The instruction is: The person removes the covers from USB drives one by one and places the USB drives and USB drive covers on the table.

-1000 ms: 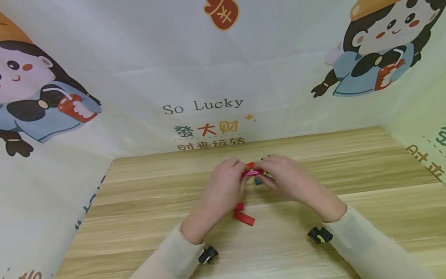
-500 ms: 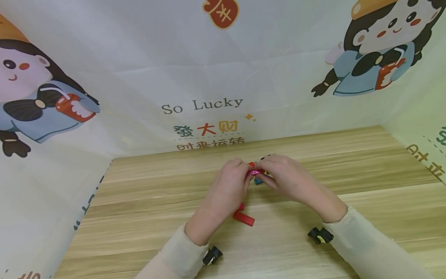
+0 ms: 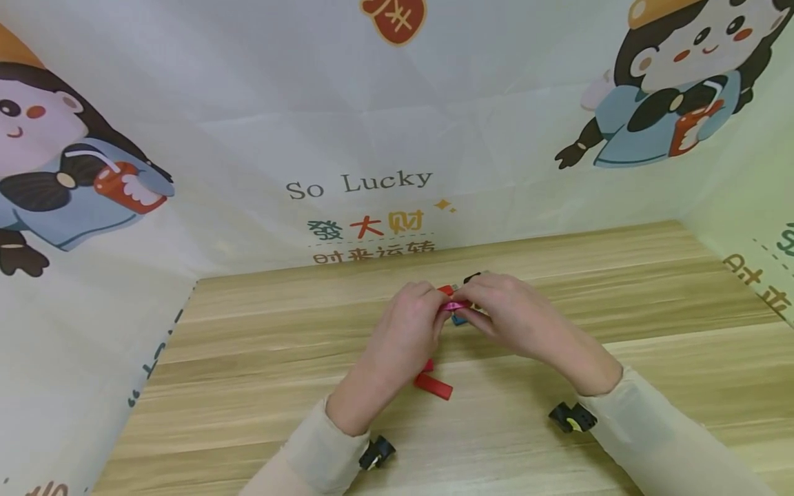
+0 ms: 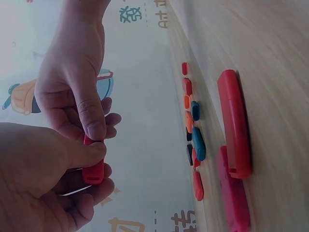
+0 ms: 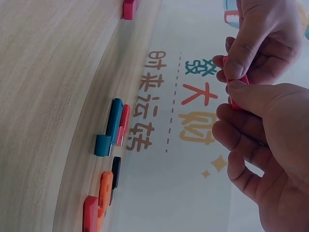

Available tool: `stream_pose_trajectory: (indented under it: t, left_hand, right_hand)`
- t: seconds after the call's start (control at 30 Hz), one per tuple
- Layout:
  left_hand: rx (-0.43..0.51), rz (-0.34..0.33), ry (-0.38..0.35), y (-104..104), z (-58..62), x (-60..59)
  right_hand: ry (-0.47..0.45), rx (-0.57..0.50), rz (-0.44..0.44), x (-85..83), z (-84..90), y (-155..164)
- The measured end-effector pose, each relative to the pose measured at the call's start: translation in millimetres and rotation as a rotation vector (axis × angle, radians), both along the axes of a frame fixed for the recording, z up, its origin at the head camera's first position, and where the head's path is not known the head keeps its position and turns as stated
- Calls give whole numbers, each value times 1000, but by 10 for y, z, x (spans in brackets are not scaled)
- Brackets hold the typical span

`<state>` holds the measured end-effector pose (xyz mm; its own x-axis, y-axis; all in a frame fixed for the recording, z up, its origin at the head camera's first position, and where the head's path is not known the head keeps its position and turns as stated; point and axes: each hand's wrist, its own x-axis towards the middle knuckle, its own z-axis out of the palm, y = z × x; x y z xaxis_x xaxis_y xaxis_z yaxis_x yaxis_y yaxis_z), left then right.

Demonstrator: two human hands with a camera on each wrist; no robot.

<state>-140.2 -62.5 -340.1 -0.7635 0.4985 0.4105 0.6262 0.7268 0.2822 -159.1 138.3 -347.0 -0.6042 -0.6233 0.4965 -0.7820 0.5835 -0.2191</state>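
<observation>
Both hands meet over the table and pinch one small pinkish-red USB flash drive (image 4: 94,174) between thumbs and fingers. In the head view the left hand (image 3: 406,324) holds its left end and the right hand (image 3: 515,317) its right end, thumbtips close together. Fingers cover most of the drive, so whether its cap is on cannot be told. On the wood below, beside the left hand, lies a red stick-shaped drive (image 3: 434,386), with a pink piece (image 4: 234,193) partly behind it.
Behind the hands several small pieces lie in a loose row: a teal drive (image 5: 114,118) with a teal cap-like piece (image 5: 102,145), an orange piece (image 5: 105,188), a black one (image 5: 116,171) and a red one (image 5: 90,215). A printed cloth backdrop (image 3: 248,151) borders the table.
My left hand has shifted slightly right toward the right hand, leaving less of the pink drive exposed between them. The right hand stays nearly still; the head view tilts slightly.
</observation>
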Motion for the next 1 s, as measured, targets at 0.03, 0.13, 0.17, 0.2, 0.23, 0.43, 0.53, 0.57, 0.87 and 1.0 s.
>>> stream_pose_trajectory:
  t: [0.03, 0.13, 0.17, 0.2, 0.23, 0.43, 0.53, 0.57, 0.87, 1.0]
  left_hand:
    - [3, -4, 2, -3, 0, 2]
    - [12, -16, 4, -11, 0, 4]
    - [16, -21, 3, -14, 0, 3]
    - [17, -25, 2, -16, 2, 3]
    - [18, -28, 3, -17, 1, 0]
    - [17, -50, -1, -19, 6, -7]
    - [18, -60, 4, -19, 4, -12]
    - [19, -64, 8, -19, 4, -13]
    - [32, -101, 36, -26, -3, -26]
    - [33, -112, 45, -32, -2, -21]
  right_hand:
    - [-1, -2, 3, 0, -2, 1]
    - [-2, -7, 16, -2, -9, 6]
    - [-2, -9, 21, -1, -7, 7]
    - [-2, -10, 27, -1, -6, 9]
    - [-3, -12, 33, -1, -5, 11]
    - [-13, -17, 60, 3, 4, 35]
    - [-14, -25, 75, -1, 0, 50]
    - [-12, -27, 82, -4, -1, 55]
    - [6, -51, 134, -29, 2, 96]
    - [1, -55, 151, -25, 12, 110]
